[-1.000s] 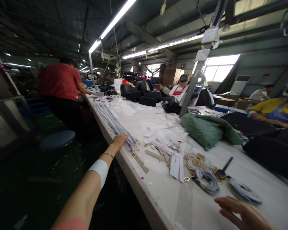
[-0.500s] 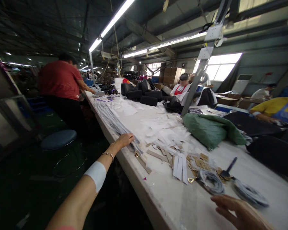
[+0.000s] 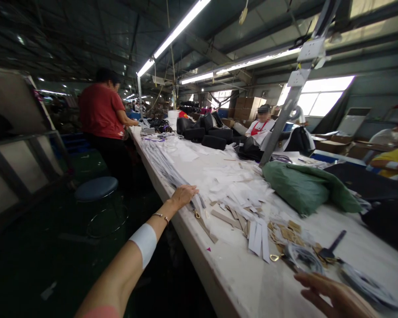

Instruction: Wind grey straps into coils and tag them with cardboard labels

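My left hand (image 3: 184, 196) lies over the near end of a long bundle of plastic-wrapped grey straps (image 3: 167, 171) along the table's left edge. Its fingers look loosely stretched out, though their undersides are hidden. A gold-coloured metal clasp (image 3: 197, 214) shows just below that hand. At the lower right, my right hand (image 3: 331, 291) is open with fingers apart and nothing in it. It is nearest to a coiled strap in clear plastic (image 3: 304, 258). Another wrapped coil (image 3: 368, 282) lies farther right, and a second gold clasp (image 3: 274, 257) rests left of the first coil.
White paper strips (image 3: 258, 237), grey-brown strips (image 3: 226, 218), brown tags (image 3: 290, 232) and a dark flat-headed tool (image 3: 333, 245) lie on the white table (image 3: 232, 274). Beyond are a green sack (image 3: 295, 185), a slanted metal post (image 3: 281, 119) and black bags (image 3: 214, 142). A stool (image 3: 96, 189) stands left; co-workers surround the table.
The view has swung a little left, so things sit farther right. My left hand's fingers have loosened from a more curled shape on the straps. The co-worker in red stands more upright.
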`<state>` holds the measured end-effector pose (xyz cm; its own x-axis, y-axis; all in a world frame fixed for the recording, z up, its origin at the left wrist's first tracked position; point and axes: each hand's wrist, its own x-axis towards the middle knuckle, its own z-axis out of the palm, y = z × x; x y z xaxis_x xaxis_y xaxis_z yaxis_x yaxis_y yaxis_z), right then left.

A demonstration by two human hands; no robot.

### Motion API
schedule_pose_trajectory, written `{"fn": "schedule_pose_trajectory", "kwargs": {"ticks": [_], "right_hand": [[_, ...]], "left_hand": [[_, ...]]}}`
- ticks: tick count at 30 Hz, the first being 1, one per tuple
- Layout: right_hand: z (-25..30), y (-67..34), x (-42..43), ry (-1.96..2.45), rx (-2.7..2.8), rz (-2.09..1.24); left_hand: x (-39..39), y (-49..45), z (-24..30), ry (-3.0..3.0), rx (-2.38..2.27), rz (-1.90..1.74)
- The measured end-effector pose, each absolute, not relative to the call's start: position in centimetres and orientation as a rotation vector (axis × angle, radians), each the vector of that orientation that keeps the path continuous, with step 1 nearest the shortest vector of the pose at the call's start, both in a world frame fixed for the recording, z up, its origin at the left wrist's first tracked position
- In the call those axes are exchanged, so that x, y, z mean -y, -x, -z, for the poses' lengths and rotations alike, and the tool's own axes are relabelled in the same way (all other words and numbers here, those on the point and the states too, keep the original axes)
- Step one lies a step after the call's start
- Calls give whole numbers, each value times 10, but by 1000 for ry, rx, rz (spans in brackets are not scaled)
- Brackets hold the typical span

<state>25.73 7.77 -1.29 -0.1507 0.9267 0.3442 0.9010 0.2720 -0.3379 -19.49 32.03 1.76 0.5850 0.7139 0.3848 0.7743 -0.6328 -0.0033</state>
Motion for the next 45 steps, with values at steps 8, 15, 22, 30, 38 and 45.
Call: {"fn": "schedule_pose_trajectory", "kwargs": {"ticks": [8, 15, 22, 30, 38, 45], "right_hand": [[-81, -168, -91, 1548, 1696, -422], [-76, -66, -39, 1103, 1158, -1820], [-76, -66, -11, 992, 899, -2033], [-81, -87, 24, 946, 842, -2018], [-100, -75, 44, 733, 794, -1489], [-59, -91, 44, 888, 1830, -441]], "left_hand": [[-233, 161, -68, 2493, 869, 741], [-122, 138, -59, 2432, 414, 1062], [-100, 141, -37, 2520, 531, 1165], [-65, 125, -19, 2787, 671, 1291], [38, 74, -2, 3297, 1257, 1877], [84, 85, -32, 3656, 1918, 2124]]}}
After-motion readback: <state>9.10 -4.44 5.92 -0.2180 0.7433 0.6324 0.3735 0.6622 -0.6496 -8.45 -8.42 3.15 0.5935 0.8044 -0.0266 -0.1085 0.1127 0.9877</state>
